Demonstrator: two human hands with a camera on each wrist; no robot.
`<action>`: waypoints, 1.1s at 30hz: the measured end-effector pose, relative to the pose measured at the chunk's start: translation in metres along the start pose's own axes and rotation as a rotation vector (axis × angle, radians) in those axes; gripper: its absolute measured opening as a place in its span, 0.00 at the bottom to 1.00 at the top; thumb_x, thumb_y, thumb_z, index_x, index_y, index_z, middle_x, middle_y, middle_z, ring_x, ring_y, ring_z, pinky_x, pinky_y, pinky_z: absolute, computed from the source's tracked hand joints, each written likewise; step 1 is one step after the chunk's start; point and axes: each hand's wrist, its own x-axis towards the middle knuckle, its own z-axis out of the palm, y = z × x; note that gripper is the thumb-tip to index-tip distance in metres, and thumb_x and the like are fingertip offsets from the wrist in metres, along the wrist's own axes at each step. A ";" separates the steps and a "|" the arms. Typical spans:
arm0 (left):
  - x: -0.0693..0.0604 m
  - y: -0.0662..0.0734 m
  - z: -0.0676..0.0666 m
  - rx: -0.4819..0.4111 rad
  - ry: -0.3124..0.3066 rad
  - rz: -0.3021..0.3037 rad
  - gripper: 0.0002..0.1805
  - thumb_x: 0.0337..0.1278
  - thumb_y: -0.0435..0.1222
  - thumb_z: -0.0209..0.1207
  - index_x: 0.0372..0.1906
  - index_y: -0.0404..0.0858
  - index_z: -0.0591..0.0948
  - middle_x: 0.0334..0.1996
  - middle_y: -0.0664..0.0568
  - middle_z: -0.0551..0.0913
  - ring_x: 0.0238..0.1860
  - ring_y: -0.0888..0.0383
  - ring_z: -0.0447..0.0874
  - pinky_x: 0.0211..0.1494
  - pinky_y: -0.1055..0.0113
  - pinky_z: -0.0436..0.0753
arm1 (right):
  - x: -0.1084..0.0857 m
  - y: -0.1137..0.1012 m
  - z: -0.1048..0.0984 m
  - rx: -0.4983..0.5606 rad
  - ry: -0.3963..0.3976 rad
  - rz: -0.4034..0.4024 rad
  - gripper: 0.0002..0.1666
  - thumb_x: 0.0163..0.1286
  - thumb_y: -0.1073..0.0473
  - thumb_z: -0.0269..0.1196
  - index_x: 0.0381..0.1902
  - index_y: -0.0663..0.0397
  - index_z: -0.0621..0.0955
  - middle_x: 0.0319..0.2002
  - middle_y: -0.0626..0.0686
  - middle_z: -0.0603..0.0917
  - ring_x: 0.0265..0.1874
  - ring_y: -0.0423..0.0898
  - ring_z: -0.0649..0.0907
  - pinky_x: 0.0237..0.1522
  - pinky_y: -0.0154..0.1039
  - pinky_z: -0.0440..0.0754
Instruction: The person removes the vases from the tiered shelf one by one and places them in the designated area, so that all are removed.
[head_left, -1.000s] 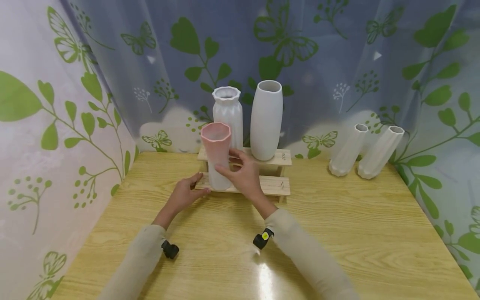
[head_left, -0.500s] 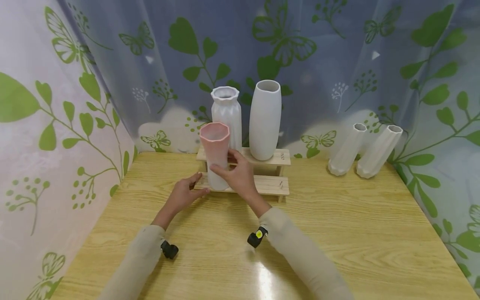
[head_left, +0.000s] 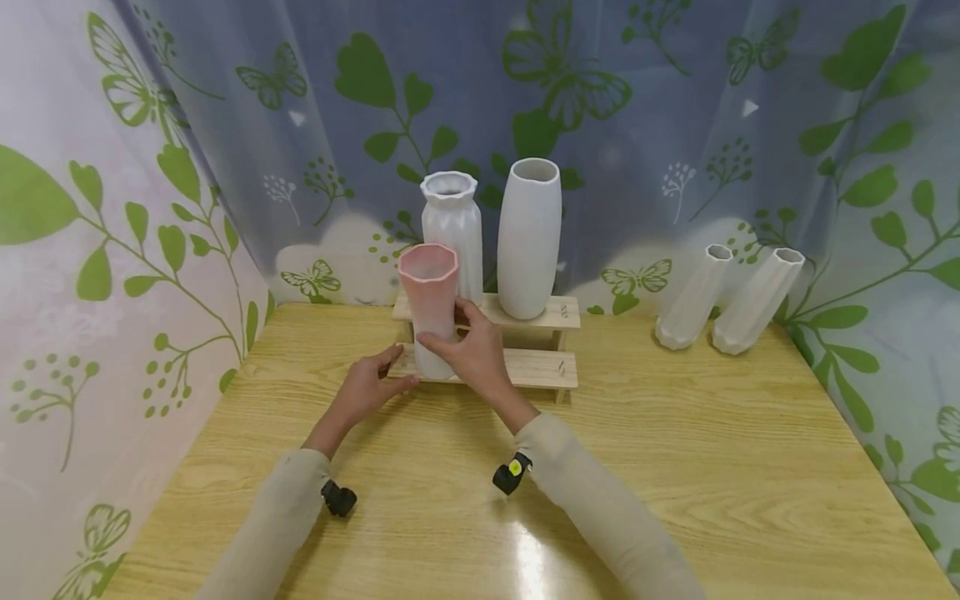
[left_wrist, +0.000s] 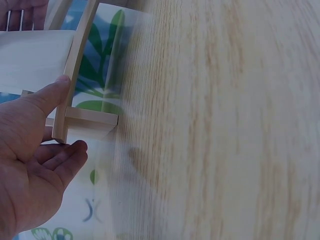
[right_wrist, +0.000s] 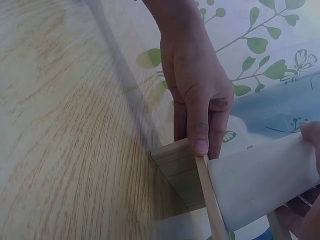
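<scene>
A pink-to-white vase [head_left: 429, 292] with a faceted rim stands upright at the left end of the lower shelf of a wooden two-step stand [head_left: 538, 368]. My right hand [head_left: 483, 354] holds this vase low on its right side, thumb in front. At the shelf's left end, my left hand [head_left: 364, 387] pinches the board. In the left wrist view, the thumb of the left hand [left_wrist: 30, 165] lies on the board's top with fingers beneath. The right wrist view shows the white lower part of the vase [right_wrist: 262, 180] resting against the board.
On the upper shelf stand a white fluted vase [head_left: 454, 229] with a ruffled rim and a tall smooth white vase [head_left: 529, 242]. Two slanted white vases [head_left: 693, 302] are at the table's back right. A patterned curtain [head_left: 645, 167] hangs behind the wooden table [head_left: 675, 467].
The view shifts very slightly. My right forearm has moved a little to the left, its hand still on the vase. The left hand keeps its hold on the shelf end.
</scene>
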 end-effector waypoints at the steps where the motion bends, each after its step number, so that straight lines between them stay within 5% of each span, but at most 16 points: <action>1: 0.000 0.000 0.000 0.000 -0.003 -0.002 0.45 0.67 0.52 0.65 0.79 0.33 0.61 0.78 0.39 0.61 0.73 0.37 0.66 0.70 0.44 0.74 | 0.000 0.000 0.000 -0.001 0.001 -0.002 0.38 0.60 0.48 0.78 0.65 0.53 0.78 0.54 0.53 0.86 0.54 0.46 0.84 0.53 0.44 0.86; 33: 0.001 -0.002 0.000 0.022 0.006 0.012 0.45 0.66 0.51 0.66 0.78 0.34 0.62 0.77 0.39 0.62 0.73 0.38 0.68 0.69 0.44 0.74 | -0.009 -0.014 -0.021 0.017 0.003 -0.055 0.34 0.59 0.50 0.79 0.61 0.55 0.82 0.53 0.55 0.87 0.54 0.49 0.86 0.51 0.47 0.87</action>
